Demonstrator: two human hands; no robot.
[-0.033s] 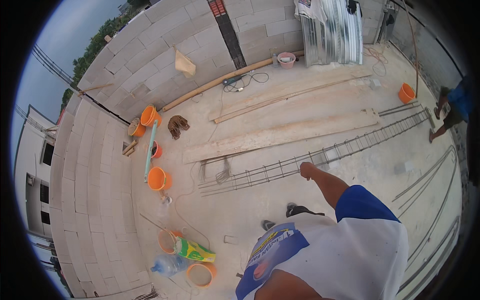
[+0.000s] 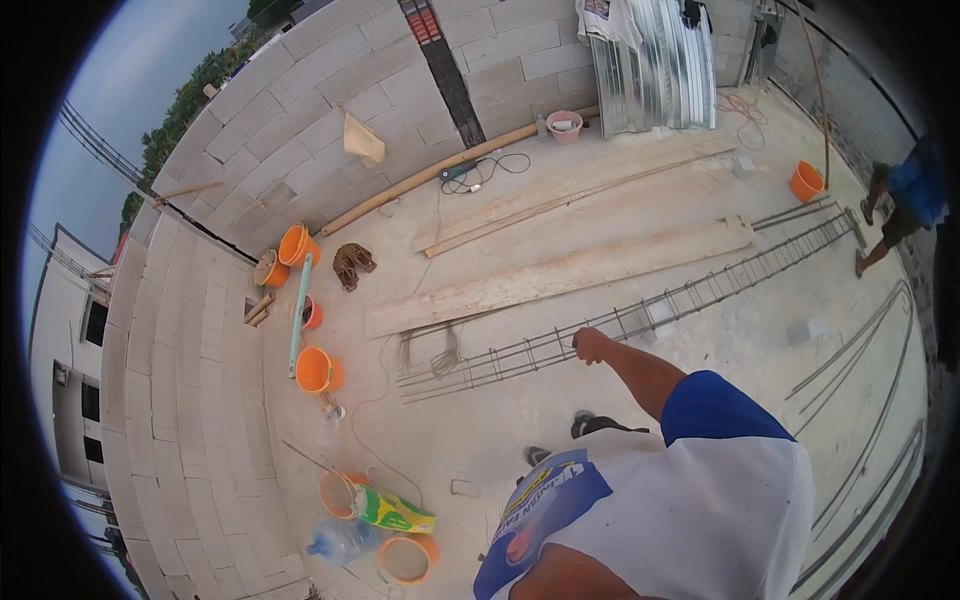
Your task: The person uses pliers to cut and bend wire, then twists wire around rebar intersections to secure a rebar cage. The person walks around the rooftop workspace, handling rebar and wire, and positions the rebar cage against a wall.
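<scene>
- Block wall (image 2: 160,380), pale grey, left edge of the floor.
- Orange bucket (image 2: 319,370), upright, left; teal bar (image 2: 301,315) just beyond it, set lengthwise from near to far.
- Clear blue bottle (image 2: 345,540), lying near left, with a yellow-green sack (image 2: 395,508) beside it.
- Brown mottled item (image 2: 353,266), far left; exact kind cannot be told.
- Rebar cage (image 2: 676,298), one, open lattice of long bars and cross ties; centre of the floor, long axis from near left to far right.
- Wooden plank (image 2: 560,275), flat, just on the far side of the cage and roughly in line with it.
- Left hand: outside the view; only its arm (image 2: 575,578) shows, at the near edge; state of its grip cannot be told.
- Right hand (image 2: 590,345), the nearer of the two to the cage; set over its stretch left of the middle, arm reaching across the long axis from the near right. Fingers look curled; whether the grip is closed around a bar cannot be told.
- Pale block (image 2: 808,332), right, on the near side of the cage.
- Loose rods (image 2: 868,345), right, bent at the far end.
- Co-worker (image 2: 912,195), far right, feet near the far end of the cage.
</scene>
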